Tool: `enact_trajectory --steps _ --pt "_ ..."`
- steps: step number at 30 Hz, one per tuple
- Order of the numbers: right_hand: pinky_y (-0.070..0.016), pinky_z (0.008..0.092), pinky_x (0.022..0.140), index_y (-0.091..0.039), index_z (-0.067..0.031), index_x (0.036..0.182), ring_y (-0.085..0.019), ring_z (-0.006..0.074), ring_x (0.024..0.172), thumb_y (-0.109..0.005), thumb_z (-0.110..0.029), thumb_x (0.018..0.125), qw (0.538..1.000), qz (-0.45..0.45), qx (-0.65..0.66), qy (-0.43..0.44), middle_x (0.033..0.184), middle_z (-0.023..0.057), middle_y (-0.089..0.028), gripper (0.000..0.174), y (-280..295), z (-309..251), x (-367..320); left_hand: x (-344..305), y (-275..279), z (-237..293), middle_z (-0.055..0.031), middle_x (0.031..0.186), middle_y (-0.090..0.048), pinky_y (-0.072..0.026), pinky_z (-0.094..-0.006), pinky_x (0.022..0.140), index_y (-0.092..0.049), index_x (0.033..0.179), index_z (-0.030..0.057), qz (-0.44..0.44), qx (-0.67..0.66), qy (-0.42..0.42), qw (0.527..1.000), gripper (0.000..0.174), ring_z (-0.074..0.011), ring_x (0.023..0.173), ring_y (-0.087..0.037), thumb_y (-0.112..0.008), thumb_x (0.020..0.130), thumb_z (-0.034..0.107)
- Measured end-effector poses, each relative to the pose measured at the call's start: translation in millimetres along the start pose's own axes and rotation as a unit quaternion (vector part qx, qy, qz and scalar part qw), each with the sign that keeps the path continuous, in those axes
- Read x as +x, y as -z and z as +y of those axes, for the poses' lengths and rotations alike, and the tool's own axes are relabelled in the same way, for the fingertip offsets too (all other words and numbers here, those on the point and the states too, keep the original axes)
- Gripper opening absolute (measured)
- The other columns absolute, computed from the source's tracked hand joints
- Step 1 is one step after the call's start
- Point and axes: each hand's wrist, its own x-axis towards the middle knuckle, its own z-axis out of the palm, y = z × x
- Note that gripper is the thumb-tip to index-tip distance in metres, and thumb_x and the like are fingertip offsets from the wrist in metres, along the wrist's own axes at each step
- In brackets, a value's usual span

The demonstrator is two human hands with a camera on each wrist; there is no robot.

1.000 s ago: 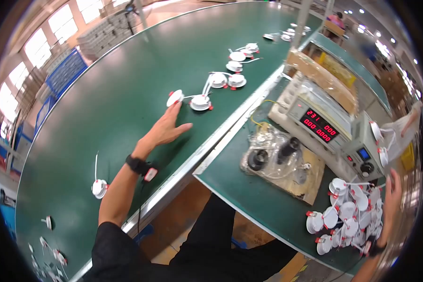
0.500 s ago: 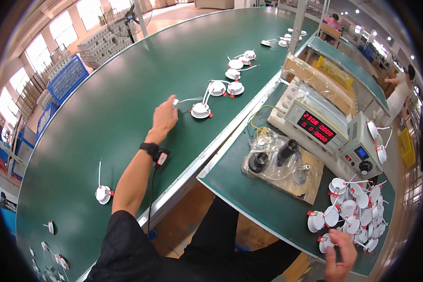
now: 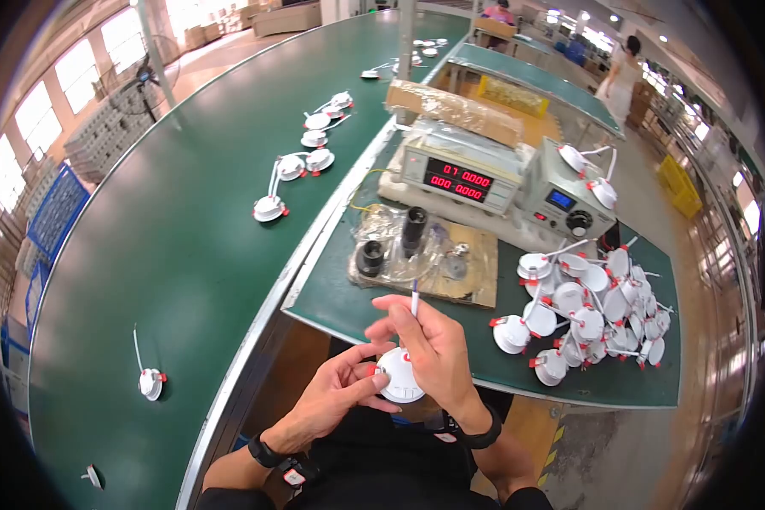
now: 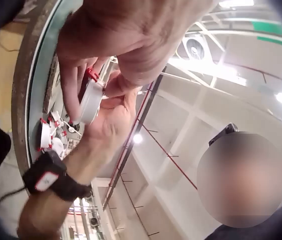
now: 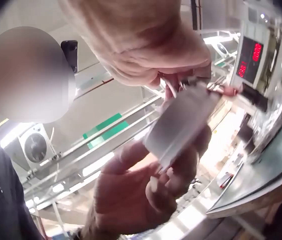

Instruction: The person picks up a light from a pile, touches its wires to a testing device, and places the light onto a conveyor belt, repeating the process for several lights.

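A round white downlight (image 3: 398,380) with red clips is held in front of the body, its flat back face up in the head view. My left hand (image 3: 336,393) grips it by the side, fingers and thumb around the rim. From the other side my right hand (image 3: 438,353) pinches its white cable (image 3: 415,299), whose end sticks up past the fingers. The left wrist view shows the downlight's white side (image 4: 92,102) between both hands. In the right wrist view its body (image 5: 181,120) is blurred.
A pile of similar downlights (image 3: 586,310) covers the right of the bench. Behind the hands lies a board with black sockets (image 3: 414,229). A meter with red digits (image 3: 459,178) and a grey box with a knob (image 3: 567,200) stand behind. More downlights (image 3: 268,208) dot the long green table (image 3: 195,255).
My left hand has taken a downlight off the long green table and brought it back before the body. My right hand has left the pile's side and joined it. The head view has turned right.
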Motion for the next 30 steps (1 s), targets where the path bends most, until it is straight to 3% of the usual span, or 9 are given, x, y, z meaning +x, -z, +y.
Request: enact_trajectory --steps 3,8,11,13,15,21,24,27,30 --pt "-0.0518 0.0285 0.069 -0.059 0.0017 0.122 -0.067 0.0143 0.082 -0.05 -0.027 0.107 0.989 0.062 -0.113 0.069 0.093 0.0118 -0.071 0.034 19 -3 -25 13 -5 5 -0.0135 0.114 -0.067 -0.0622 -0.0368 0.087 -0.044 0.142 -0.0029 -0.031 0.128 -0.026 0.991 0.048 -0.0201 0.104 -0.068 -0.061 0.099 0.007" --pt "-0.0462 0.0225 0.066 -0.061 0.0012 0.119 -0.057 0.007 0.071 -0.047 -0.025 0.108 0.977 0.135 -0.119 0.113 0.085 0.0052 -0.069 0.032 42 -5 -47 31 -40 5 -0.0103 0.109 -0.069 -0.06 -0.0324 0.086 -0.048 0.141 -0.0024 -0.102 0.002 0.068 0.992 0.045 -0.0156 0.1 -0.068 -0.061 0.099 0.009" --pt "-0.0462 0.0225 0.063 -0.065 0.0012 0.117 -0.057 0.0072 0.069 -0.049 -0.021 0.107 0.977 0.117 -0.16 0.08 0.083 0.0049 -0.069 0.029 56 -16 -56 43 -31 4 -0.0081 0.105 -0.07 -0.0563 -0.028 0.083 -0.053 0.137 -0.0021 -0.063 0.284 -0.083 0.953 0.041 -0.0114 0.096 -0.067 -0.063 0.1 0.013" --pt "-0.0481 0.0244 0.062 -0.065 -0.0004 0.122 -0.058 0.0087 0.067 -0.051 -0.016 0.105 0.973 0.09 -0.207 0.051 0.081 0.0052 -0.068 0.027 60 -17 -61 51 -49 29 -0.0034 0.095 -0.069 -0.0516 -0.022 0.071 -0.064 0.126 0.0 0.037 0.236 -0.201 0.95 0.032 -0.0048 0.081 -0.061 -0.065 0.099 0.018" --pt "-0.0503 0.0272 0.061 -0.063 -0.0009 0.125 -0.061 0.0118 0.065 -0.053 -0.013 0.104 0.971 0.065 -0.226 0.05 0.08 0.0071 -0.067 0.026 58 -15 -63 55 -58 49 -0.0025 0.088 -0.068 -0.05 -0.0212 0.062 -0.069 0.116 -0.0008 0.025 0.224 -0.222 0.949 0.027 -0.0049 0.07 -0.06 -0.066 0.099 0.021" --pt "-0.05 0.0266 0.058 -0.062 -0.001 0.121 -0.065 0.0127 0.06 -0.055 -0.01 0.102 0.978 0.052 -0.203 0.019 0.071 0.0069 -0.066 0.022 59 -13 -65 76 -58 45 -0.0056 0.078 -0.069 -0.0488 -0.0241 0.05 -0.069 0.094 -0.0011 -0.036 0.154 -0.152 0.976 0.023 -0.0088 0.057 -0.06 -0.066 0.099 0.021" --pt "-0.0483 0.0247 0.054 -0.064 -0.0009 0.117 -0.063 0.0111 0.055 -0.059 -0.014 0.102 0.982 0.051 -0.18 0.009 0.069 0.0075 -0.066 0.021 61 -15 -62 80 -54 37 -0.006 0.079 -0.069 -0.0489 -0.0231 0.049 -0.068 0.092 0.0002 -0.042 0.139 -0.111 0.983 0.023 -0.0094 0.057 -0.06 -0.065 0.1 0.022" --pt "-0.0469 0.0248 0.052 -0.066 -0.0008 0.114 -0.063 0.0104 0.056 -0.059 -0.015 0.102 0.97 0.059 -0.233 0.03 0.069 0.0062 -0.066 0.019 60 -11 -58 82 -52 35 -0.0056 0.078 -0.069 -0.0489 -0.0235 0.049 -0.068 0.094 0.0012 -0.071 0.029 -0.073 0.994 0.024 -0.0091 0.056 -0.06 -0.063 0.1 0.024" --pt "-0.0455 0.0244 0.05 -0.066 -0.0005 0.112 -0.061 0.0089 0.054 -0.06 -0.016 0.102 0.969 0.059 -0.237 0.048 0.068 0.0052 -0.066 0.02 59 -8 -57 82 -47 29 -0.0054 0.079 -0.069 -0.0494 -0.0245 0.048 -0.066 0.096 0.0017 -0.062 0.099 -0.113 0.987 0.026 -0.0087 0.056 -0.06 -0.06 0.102 0.026"
